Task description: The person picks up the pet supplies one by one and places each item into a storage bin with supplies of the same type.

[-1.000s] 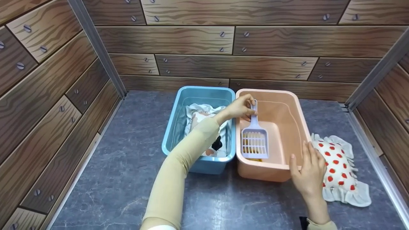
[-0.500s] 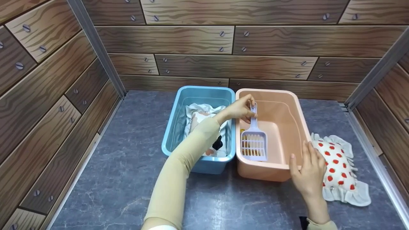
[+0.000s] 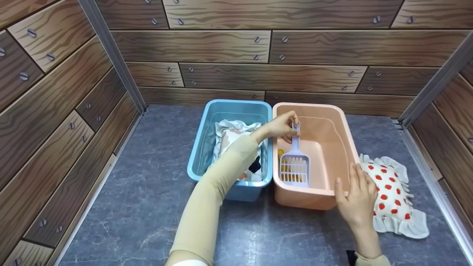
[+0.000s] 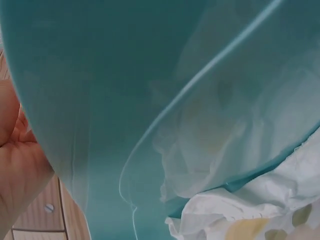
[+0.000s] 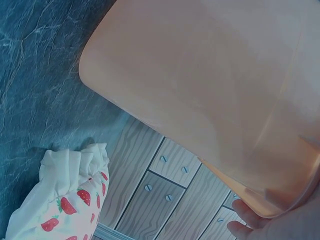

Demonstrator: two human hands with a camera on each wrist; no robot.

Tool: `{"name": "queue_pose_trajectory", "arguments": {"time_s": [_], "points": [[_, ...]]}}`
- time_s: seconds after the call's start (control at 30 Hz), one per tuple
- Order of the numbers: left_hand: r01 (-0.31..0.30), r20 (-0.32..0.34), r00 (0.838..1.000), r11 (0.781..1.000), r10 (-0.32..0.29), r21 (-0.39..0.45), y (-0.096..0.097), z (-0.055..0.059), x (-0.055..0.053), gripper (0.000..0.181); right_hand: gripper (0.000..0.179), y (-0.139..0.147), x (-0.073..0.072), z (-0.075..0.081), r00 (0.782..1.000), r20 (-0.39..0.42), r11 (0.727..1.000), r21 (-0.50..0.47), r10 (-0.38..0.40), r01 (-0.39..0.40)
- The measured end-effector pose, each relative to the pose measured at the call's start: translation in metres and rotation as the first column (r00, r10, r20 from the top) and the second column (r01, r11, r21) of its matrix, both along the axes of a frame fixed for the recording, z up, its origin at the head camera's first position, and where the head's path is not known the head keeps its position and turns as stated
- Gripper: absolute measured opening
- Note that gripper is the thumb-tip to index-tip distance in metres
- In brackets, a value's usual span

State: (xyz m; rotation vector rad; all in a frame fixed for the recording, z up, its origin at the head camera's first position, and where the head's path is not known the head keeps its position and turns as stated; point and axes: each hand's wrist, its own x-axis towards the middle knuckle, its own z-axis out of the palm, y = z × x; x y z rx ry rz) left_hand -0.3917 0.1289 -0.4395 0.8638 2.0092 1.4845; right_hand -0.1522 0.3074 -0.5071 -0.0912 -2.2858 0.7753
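Note:
In the head view my left hand [image 3: 283, 126] pinches the handle of a lavender slotted litter scoop [image 3: 295, 154], its blade hanging down inside the peach plastic tub [image 3: 314, 108]. Small yellow-orange pieces [image 3: 281, 152] show at the blade's left edge and through its slots. My right hand [image 3: 357, 199] rests at the tub's near right corner with straight fingers along the outer side and the thumb by the front rim. In the right wrist view, fingertips [image 5: 245, 215] show beside the tub's rim. The left wrist view shows part of my left hand [image 4: 22, 160] beyond the blue wall; the scoop is hidden there.
A blue tub [image 3: 197, 147] stands against the peach tub's left side, under my left forearm. Inside it lies a white ruffled cloth piece [image 3: 231, 138] with coloured patches. A strawberry-print ruffled pillow [image 3: 391, 192] lies right of the peach tub. Wood-patterned panels [image 3: 221, 48] enclose the grey floor.
The scoop has shifted slightly lower and nearer inside the peach tub, then a little right. Yellow-orange pieces now show at its left edge. My right hand has stayed in place.

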Motion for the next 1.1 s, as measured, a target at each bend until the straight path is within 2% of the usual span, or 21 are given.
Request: {"name": "queue_pose_trajectory", "arguments": {"time_s": [0.27, 0.5, 0.6, 0.7, 0.8, 1.1], "points": [[0.007, 0.003, 1.0, 1.0, -0.007, -0.025, 0.0037, -0.0009, 0.0004, 0.027, 0.058, 0.0006, -0.0005, -0.0019, 1.0, -0.003, 1.0, 0.012, -0.005, 0.005], [0.01, 0.025, 1.0, 0.999, -0.009, -0.047, 0.0047, 0.0017, 0.0011, 0.037, 0.057, 0.0009, -0.0008, -0.002, 1.0, -0.008, 1.0, 0.014, -0.012, 0.013], [0.02, 0.029, 0.999, 0.999, -0.019, -0.045, 0.0042, 0.0022, 0.0, 0.029, 0.057, 0.0011, -0.001, -0.0019, 1.0, -0.011, 1.0, 0.016, -0.015, 0.016], [0.037, 0.038, 0.999, 0.998, -0.035, -0.049, 0.0037, 0.0021, -0.0014, 0.032, 0.057, 0.0009, -0.0009, -0.0024, 1.0, -0.011, 1.0, 0.017, -0.017, 0.017], [0.047, 0.032, 0.998, 0.996, -0.045, -0.069, 0.003, 0.0022, -0.0023, 0.033, 0.058, 0.0008, -0.0008, -0.0025, 1.0, -0.01, 1.0, 0.016, -0.015, 0.015], [0.06, 0.009, 0.998, 0.994, -0.059, -0.089, 0.003, 0.0039, -0.0024, 0.019, 0.058, 0.0012, -0.0008, -0.0016, 1.0, -0.002, 1.0, 0.011, -0.014, 0.014]]}}
